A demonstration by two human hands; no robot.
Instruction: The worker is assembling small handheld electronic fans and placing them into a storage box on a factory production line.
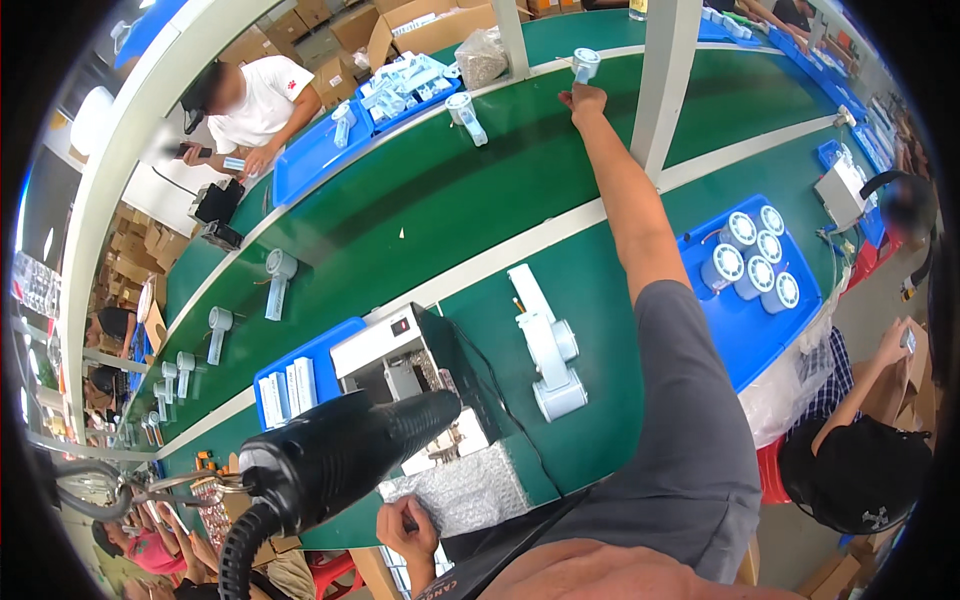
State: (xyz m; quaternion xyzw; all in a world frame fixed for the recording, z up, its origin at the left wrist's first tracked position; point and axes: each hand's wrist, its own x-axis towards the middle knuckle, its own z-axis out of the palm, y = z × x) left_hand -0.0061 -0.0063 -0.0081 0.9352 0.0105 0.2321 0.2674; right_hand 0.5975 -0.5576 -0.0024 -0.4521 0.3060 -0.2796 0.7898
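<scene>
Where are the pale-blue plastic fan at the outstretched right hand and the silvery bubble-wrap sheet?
Pale-blue plastic fan (587, 63): head view, on its round top.
Silvery bubble-wrap sheet (468, 495): head view, near its middle.

Pale-blue fan (586, 61), round-headed, gripped below

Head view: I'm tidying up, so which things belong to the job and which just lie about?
Likely the job's:
pale blue round plastic fan in the right hand
round pale blue plastic parts
boxy white machine

Apparently lying about:
crumpled clear bubble wrap
open brown cardboard box
</scene>
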